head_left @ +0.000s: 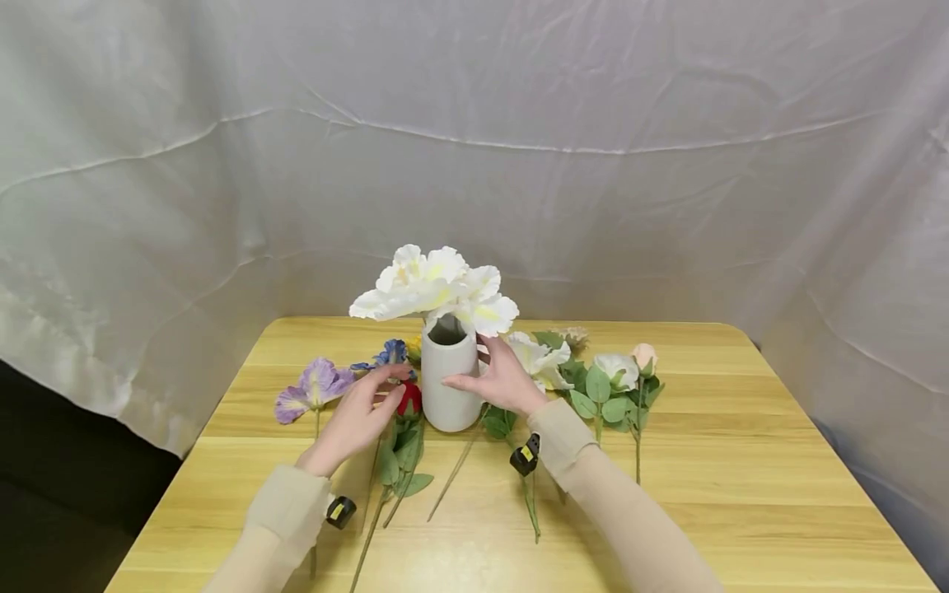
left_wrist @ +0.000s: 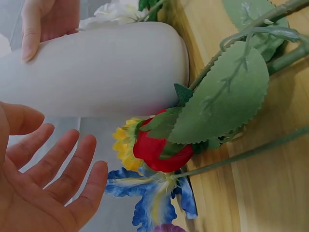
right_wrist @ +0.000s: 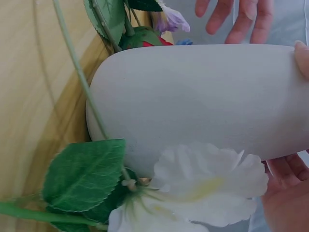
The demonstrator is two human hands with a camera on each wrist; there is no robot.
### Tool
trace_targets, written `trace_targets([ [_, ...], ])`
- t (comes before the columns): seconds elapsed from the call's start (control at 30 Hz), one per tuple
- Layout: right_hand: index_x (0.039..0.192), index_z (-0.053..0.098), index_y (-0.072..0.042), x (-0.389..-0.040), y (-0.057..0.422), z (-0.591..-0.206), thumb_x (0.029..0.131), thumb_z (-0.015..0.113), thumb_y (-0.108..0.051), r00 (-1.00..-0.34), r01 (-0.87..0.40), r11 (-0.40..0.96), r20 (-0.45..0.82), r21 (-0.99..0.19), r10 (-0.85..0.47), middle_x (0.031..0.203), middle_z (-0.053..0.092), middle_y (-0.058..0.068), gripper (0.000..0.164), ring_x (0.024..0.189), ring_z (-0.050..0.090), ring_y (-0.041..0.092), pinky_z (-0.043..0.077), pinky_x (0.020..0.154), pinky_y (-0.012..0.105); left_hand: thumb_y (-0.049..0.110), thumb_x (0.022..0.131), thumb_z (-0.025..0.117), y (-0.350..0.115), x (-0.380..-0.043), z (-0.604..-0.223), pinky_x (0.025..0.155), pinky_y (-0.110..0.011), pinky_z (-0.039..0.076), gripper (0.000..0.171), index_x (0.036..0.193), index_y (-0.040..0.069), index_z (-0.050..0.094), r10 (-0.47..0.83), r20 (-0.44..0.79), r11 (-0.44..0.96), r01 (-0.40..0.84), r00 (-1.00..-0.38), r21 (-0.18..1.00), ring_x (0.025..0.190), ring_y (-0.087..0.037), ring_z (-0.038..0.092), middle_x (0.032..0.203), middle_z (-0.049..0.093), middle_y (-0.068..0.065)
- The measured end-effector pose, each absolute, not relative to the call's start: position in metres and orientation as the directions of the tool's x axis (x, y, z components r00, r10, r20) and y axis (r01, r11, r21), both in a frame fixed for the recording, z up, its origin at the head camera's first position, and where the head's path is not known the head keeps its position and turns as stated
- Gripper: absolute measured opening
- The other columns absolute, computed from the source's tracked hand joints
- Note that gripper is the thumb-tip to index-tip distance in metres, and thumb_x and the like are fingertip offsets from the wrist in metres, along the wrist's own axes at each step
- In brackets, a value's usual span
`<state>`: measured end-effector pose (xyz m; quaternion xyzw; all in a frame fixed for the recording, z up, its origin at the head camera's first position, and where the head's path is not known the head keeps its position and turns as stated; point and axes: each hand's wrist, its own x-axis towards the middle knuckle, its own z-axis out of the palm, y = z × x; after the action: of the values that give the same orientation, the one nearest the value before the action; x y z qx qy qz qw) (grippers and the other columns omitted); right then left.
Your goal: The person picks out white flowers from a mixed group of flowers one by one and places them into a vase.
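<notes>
A white vase [head_left: 451, 383] stands upright on the table, with large white flowers [head_left: 437, 284] spreading above its mouth. My right hand [head_left: 507, 379] grips the vase by its upper right side, thumb across the front and fingers behind. To the left, my left hand [left_wrist: 53, 179] is held with loosely bent, spread fingers, apart from the vase and holding nothing. Below that hand lies a red rose [left_wrist: 159, 147], close by the vase's base. A yellow flower [left_wrist: 126, 145] and a blue iris [left_wrist: 157, 195] are beside the rose. The stems inside the vase are hidden.
A purple flower [head_left: 319, 387] lies on the left. Right of the vase lie another white flower [head_left: 539, 361], a white rose [head_left: 617, 371] and a pale peach rose [head_left: 644, 357], stems toward the front. Grey cloth [head_left: 474, 198] hangs behind the wooden table [head_left: 741, 461].
</notes>
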<state>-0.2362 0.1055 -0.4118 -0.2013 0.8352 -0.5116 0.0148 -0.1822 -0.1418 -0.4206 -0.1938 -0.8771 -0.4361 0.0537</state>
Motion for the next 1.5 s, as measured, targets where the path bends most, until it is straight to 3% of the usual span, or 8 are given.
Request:
trace_targets([
  [0.27, 0.146, 0.045, -0.003, -0.242, 0.103, -0.41, 0.083, 0.084, -0.025, -0.908, -0.337, 0.374, 0.195, -0.864, -0.37, 0.144, 0.054, 0.018, 0.077, 0.139, 0.051, 0.036, 0.042, 0.118, 0.047, 0.01, 0.102, 0.056, -0.145, -0.18, -0.423, 0.096, -0.054, 0.056, 0.034, 0.134, 0.001, 0.059, 0.301, 0.267, 0.566, 0.397, -0.916, 0.723, 0.11, -0.036, 0.068, 0.129, 0.066, -0.019],
  [0.5, 0.148, 0.039, -0.004, -0.232, 0.115, -0.414, 0.085, 0.082, -0.024, -0.928, -0.332, 0.309, 0.25, -0.891, -0.275, 0.152, 0.047, 0.018, 0.079, 0.144, 0.045, 0.036, 0.037, 0.122, 0.046, 0.008, 0.1, 0.057, -0.149, -0.176, -0.428, 0.095, -0.053, 0.057, 0.033, 0.132, 0.001, 0.061, 0.289, 0.29, 0.61, 0.409, -0.912, 0.678, 0.108, -0.032, 0.068, 0.127, 0.068, -0.016],
  [0.7, 0.145, 0.042, 0.0, -0.214, 0.144, -0.418, 0.095, 0.068, -0.007, -0.938, -0.334, 0.208, 0.304, -0.919, -0.166, 0.14, 0.055, 0.024, 0.057, 0.131, 0.055, 0.04, 0.046, 0.115, 0.047, 0.006, 0.099, 0.056, -0.151, -0.173, -0.43, 0.092, -0.051, 0.059, 0.029, 0.127, 0.001, 0.064, 0.252, 0.345, 0.599, 0.425, -0.904, 0.678, 0.105, -0.031, 0.069, 0.125, 0.069, -0.015],
  [0.8, 0.14, 0.046, 0.003, -0.202, 0.158, -0.42, 0.098, 0.062, -0.004, -0.958, -0.278, 0.219, 0.255, -0.935, -0.128, 0.131, 0.06, 0.026, 0.045, 0.119, 0.062, 0.039, 0.055, 0.103, 0.036, 0.006, 0.098, 0.057, -0.151, -0.172, -0.43, 0.09, -0.049, 0.06, 0.028, 0.125, 0.002, 0.066, 0.224, 0.348, 0.602, 0.41, -0.91, 0.685, 0.104, -0.03, 0.069, 0.123, 0.07, -0.014],
  [0.93, 0.135, 0.051, 0.004, -0.183, 0.168, -0.426, 0.099, 0.056, -0.002, -0.987, -0.122, 0.229, 0.094, -0.966, -0.13, 0.121, 0.064, 0.027, 0.037, 0.104, 0.067, 0.03, 0.058, 0.09, 0.024, 0.006, 0.098, 0.058, -0.15, -0.171, -0.432, 0.088, -0.047, 0.06, 0.029, 0.125, 0.004, 0.066, 0.187, 0.339, 0.612, 0.379, -0.922, 0.694, 0.105, -0.029, 0.069, 0.124, 0.07, -0.013],
  [1.17, 0.135, 0.045, 0.01, -0.151, 0.163, -0.439, 0.1, 0.052, -0.005, -0.937, -0.011, 0.191, -0.057, -0.982, -0.345, 0.12, 0.062, 0.035, 0.039, 0.1, 0.069, 0.027, 0.06, 0.094, 0.038, 0.007, 0.096, 0.061, -0.14, -0.171, -0.434, 0.09, -0.049, 0.06, 0.036, 0.132, 0.0, 0.06, 0.128, 0.295, 0.567, 0.314, -0.947, 0.762, 0.107, -0.033, 0.068, 0.131, 0.066, -0.018],
  [1.3, 0.142, 0.038, 0.004, -0.138, 0.153, -0.446, 0.099, 0.054, -0.008, -0.897, 0.122, 0.118, -0.16, -0.986, -0.412, 0.131, 0.056, 0.033, 0.048, 0.105, 0.068, 0.024, 0.058, 0.099, 0.044, 0.009, 0.096, 0.065, -0.126, -0.172, -0.436, 0.095, -0.053, 0.057, 0.044, 0.137, -0.001, 0.055, 0.075, 0.281, 0.5, 0.28, -0.957, 0.819, 0.11, -0.037, 0.067, 0.133, 0.063, -0.023],
  [1.5, 0.147, 0.034, 0.0, -0.129, 0.139, -0.457, 0.096, 0.057, -0.007, -0.86, 0.283, 0.045, -0.274, -0.958, -0.431, 0.137, 0.05, 0.03, 0.056, 0.107, 0.068, 0.022, 0.057, 0.101, 0.04, 0.029, 0.095, 0.07, -0.104, -0.175, -0.432, 0.096, -0.049, 0.057, 0.063, 0.148, 0.005, 0.045, -0.007, 0.254, 0.5, 0.216, -0.967, 0.838, 0.121, -0.037, 0.062, 0.14, 0.056, -0.02],
])
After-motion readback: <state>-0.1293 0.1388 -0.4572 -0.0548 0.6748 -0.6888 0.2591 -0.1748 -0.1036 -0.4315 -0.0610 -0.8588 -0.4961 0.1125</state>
